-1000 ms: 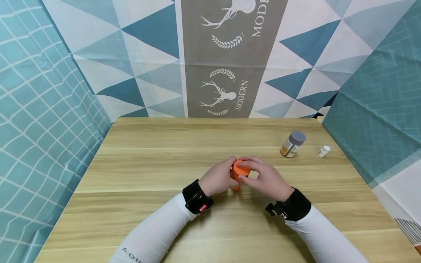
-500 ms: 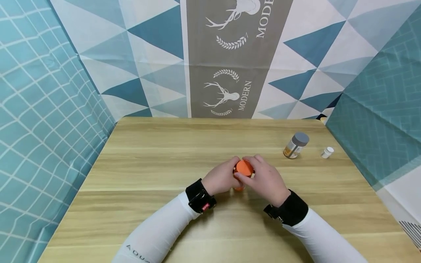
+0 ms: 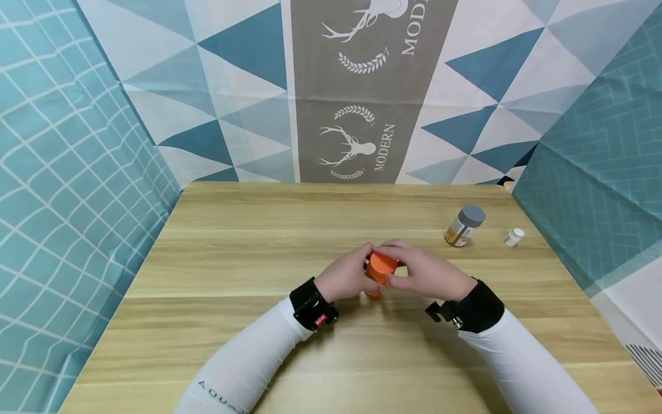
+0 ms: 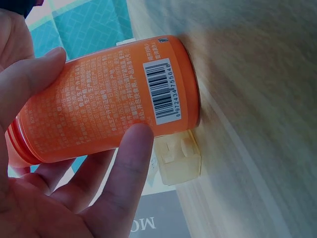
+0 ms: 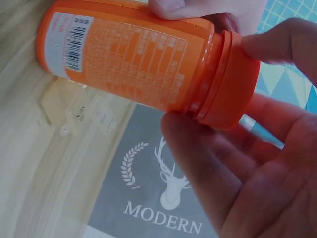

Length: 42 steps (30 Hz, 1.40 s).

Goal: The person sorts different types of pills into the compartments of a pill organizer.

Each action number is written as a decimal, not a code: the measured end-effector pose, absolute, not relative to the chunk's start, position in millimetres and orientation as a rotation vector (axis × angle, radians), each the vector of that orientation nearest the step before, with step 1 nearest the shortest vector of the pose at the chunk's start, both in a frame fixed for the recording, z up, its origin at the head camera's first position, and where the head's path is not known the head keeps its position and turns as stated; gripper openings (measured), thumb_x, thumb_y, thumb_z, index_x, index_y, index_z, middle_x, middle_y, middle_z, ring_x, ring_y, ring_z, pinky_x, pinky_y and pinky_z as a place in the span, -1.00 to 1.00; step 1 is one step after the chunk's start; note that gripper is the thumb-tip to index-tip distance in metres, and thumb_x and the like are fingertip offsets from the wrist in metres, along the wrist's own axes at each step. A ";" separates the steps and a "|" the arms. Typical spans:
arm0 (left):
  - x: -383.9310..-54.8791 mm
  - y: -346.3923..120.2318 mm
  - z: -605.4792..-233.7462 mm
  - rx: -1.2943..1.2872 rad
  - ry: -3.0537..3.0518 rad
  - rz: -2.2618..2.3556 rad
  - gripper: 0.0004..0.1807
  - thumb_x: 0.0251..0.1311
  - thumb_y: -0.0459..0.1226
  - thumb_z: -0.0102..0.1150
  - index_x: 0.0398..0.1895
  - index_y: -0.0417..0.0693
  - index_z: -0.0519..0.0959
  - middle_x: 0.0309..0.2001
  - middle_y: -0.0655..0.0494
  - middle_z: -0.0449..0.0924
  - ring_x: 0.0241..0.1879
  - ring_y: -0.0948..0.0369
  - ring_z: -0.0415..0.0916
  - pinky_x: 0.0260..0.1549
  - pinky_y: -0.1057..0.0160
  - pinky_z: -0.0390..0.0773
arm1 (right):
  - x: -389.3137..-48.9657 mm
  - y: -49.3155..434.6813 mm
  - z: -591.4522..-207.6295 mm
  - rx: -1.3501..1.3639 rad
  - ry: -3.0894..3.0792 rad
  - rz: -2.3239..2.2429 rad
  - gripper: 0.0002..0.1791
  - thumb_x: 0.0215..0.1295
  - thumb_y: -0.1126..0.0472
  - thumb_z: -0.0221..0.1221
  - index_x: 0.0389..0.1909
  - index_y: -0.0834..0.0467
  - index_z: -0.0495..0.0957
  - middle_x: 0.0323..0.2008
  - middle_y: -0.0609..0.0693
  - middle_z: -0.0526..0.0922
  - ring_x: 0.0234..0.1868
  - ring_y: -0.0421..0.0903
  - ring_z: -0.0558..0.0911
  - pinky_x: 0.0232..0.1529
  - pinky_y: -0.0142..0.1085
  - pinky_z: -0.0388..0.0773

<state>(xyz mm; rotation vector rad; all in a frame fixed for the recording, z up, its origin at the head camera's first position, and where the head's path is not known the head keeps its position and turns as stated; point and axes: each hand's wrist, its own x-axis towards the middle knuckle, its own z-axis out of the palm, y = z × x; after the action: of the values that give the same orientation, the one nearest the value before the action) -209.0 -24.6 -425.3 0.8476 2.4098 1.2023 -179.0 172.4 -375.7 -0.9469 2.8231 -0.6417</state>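
the orange bottle (image 4: 104,99) stood near the middle of the wooden surface (image 3: 233,259), its base down. the left grip (image 3: 343,277) was clasped round the bottle's body, the thumb on one side and the fingers on another, near a printed barcode (image 4: 162,91). the right grip (image 3: 426,275) grasped the orange lid (image 5: 230,82) between thumb and fingers; ridges of the neck showed just below the lid. close to the bottle's base was a pale yellow, see-through object (image 4: 179,161), its kind not discernible. to the right, apart from both hands, stood a grey-lidded jar (image 3: 464,226) and, near it, a small white bottle (image 3: 513,237). a patterned cloth (image 3: 357,86), printed with deer and the word "modern", rose beyond the far edge.
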 end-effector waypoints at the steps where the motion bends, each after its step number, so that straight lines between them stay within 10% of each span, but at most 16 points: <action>1: -209.4 -24.6 -425.1 0.846 2.410 1.205 -0.44 -0.08 -0.25 0.48 -0.04 0.14 0.36 -0.19 0.23 0.56 -0.27 0.31 0.50 -0.29 0.28 0.55 | -179.7 171.2 -374.8 -0.931 2.838 -0.635 -0.41 0.20 0.13 0.25 0.28 0.12 0.44 0.06 0.00 0.47 -0.11 -0.19 0.51 -0.15 -0.28 0.60; 14: -213.6 -24.8 -423.9 0.818 2.401 1.224 -0.50 -0.12 -0.21 0.51 -0.19 0.14 0.36 -0.30 0.22 0.56 -0.41 0.27 0.45 -0.45 0.34 0.48 | -181.5 152.3 -379.9 -0.481 3.076 -0.603 -0.40 0.13 -0.41 0.15 -0.43 0.09 0.38 -0.65 -0.05 0.40 -0.69 -0.15 0.36 -0.71 -0.36 0.23; 22: -214.1 -25.4 -427.0 0.834 2.413 1.196 -0.30 -0.09 -0.15 0.51 0.14 0.13 0.35 -0.11 0.24 0.55 -0.20 0.33 0.49 -0.22 0.23 0.55 | -186.2 172.1 -360.6 -1.025 2.849 -0.546 -0.57 0.33 0.10 0.20 0.20 0.05 0.49 0.14 -0.06 0.48 0.11 -0.17 0.43 0.05 -0.13 0.53; 28: -213.2 -23.8 -430.6 0.788 2.410 1.184 -0.22 -0.08 -0.11 0.51 0.24 0.10 0.33 -0.10 0.27 0.53 -0.21 0.30 0.48 -0.22 0.25 0.52 | -187.6 173.5 -355.1 -1.138 2.711 -0.376 -0.47 0.24 0.21 0.22 0.26 -0.03 0.47 0.26 -0.11 0.39 0.17 -0.21 0.38 0.11 -0.17 0.50; 34: -212.4 -24.8 -429.6 0.841 2.394 1.197 -0.45 -0.08 -0.19 0.49 -0.05 0.15 0.39 -0.21 0.25 0.57 -0.27 0.31 0.50 -0.30 0.29 0.54 | -184.4 164.9 -360.5 -0.927 2.855 -0.436 -0.52 0.15 0.04 0.31 0.07 0.14 0.55 -0.15 -0.07 0.51 -0.30 -0.20 0.53 -0.30 -0.35 0.58; 42: -211.4 -25.6 -427.7 0.845 2.382 1.216 -0.52 -0.10 -0.21 0.51 -0.20 0.13 0.38 -0.31 0.24 0.56 -0.38 0.30 0.47 -0.42 0.35 0.49 | -179.8 146.8 -373.8 -0.551 3.121 -0.340 -0.46 0.17 -0.32 0.16 -0.53 0.09 0.35 -0.73 -0.09 0.33 -0.76 -0.16 0.32 -0.78 -0.38 0.14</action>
<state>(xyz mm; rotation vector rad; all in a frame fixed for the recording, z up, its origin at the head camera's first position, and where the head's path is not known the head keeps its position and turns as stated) -211.4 -25.6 -427.7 0.8449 2.3824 1.2162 -179.8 146.8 -373.8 -0.5506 3.1215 -0.3399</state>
